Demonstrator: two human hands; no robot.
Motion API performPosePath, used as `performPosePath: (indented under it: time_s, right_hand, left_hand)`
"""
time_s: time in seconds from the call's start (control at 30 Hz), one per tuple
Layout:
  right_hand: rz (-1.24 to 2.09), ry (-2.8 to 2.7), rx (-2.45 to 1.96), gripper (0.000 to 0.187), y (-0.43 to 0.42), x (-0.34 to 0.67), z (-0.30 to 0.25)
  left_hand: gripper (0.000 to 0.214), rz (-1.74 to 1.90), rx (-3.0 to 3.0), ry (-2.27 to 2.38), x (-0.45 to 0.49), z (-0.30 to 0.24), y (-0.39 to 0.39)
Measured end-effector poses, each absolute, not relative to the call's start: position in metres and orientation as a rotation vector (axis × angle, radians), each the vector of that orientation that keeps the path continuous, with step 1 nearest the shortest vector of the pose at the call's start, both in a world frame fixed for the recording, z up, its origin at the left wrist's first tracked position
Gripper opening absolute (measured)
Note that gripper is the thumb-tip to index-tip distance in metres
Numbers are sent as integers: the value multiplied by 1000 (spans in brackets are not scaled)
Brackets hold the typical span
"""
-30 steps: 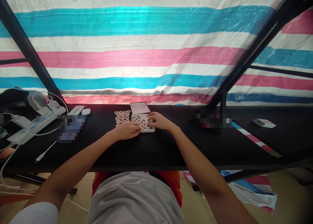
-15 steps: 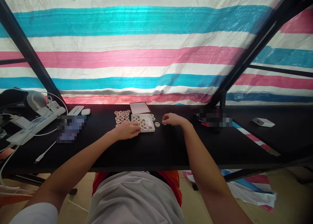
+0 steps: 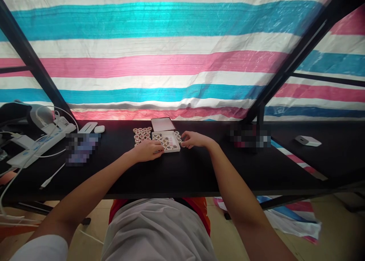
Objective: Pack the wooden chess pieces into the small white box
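Note:
Round Chinese chess pieces with dark characters lie in a shallow white box (image 3: 172, 151), part of which shows as bare floor. My left hand (image 3: 149, 151) grips the box at its near left corner, fingers curled over the edge. Just right of the box, my right hand (image 3: 195, 139) is closed in a pinch on a Chinese chess piece (image 3: 179, 140), mostly covered by the fingertips. A few dark-marked pieces (image 3: 177, 133) stand beside the box's right wall. Left of it, red-marked pieces (image 3: 142, 131) form rows, their near end hidden by my left hand.
Behind the box lies its open lid (image 3: 163, 124). A power strip (image 3: 42, 145) with cables, a blurred phone (image 3: 83, 150) and a white earbud case (image 3: 99, 129) are at the left. A blurred dark object (image 3: 248, 137) and a white charger (image 3: 308, 141) lie right on the black table (image 3: 176, 177).
My right hand has moved left, up to the pieces beside the box, and now covers the spot where a single piece lay. My left hand has stayed on the box.

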State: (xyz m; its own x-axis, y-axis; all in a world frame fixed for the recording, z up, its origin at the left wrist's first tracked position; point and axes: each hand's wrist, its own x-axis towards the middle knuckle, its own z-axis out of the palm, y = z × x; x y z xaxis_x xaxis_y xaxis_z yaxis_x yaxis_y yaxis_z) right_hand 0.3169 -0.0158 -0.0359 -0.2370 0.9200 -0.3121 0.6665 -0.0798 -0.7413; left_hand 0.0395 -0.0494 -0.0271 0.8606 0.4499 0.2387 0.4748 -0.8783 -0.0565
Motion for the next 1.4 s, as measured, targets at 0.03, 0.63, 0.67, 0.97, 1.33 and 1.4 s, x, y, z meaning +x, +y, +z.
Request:
performPosePath:
  time_s: [0.03, 0.63, 0.67, 0.97, 1.33, 1.4]
  right_hand:
    - [1227, -1905, -1716, 51, -16, 317, -36]
    - [669, -2060, -1932, 29, -8, 324, -40]
    - [571, -2111, -1937, 31, -7, 321, -41]
    - [469, -2194, -1842, 35, -8, 300, -44]
    - [492, -2072, -1785, 38, 1, 295, -57]
    - [462, -2111, -1752, 38, -1, 293, -55]
  left_hand:
    - [25, -331, -2921, -727, 39, -27, -49]
    - [24, -258, -2939, -734, 39, -28, -48]
    - [24, -238, -2935, -726, 39, -28, -47]
    - [23, -207, -2905, -703, 38, -31, -45]
    - [24, -220, -2921, -699, 38, -31, -45]
    - [24, -219, -2917, -689, 38, -31, -45]
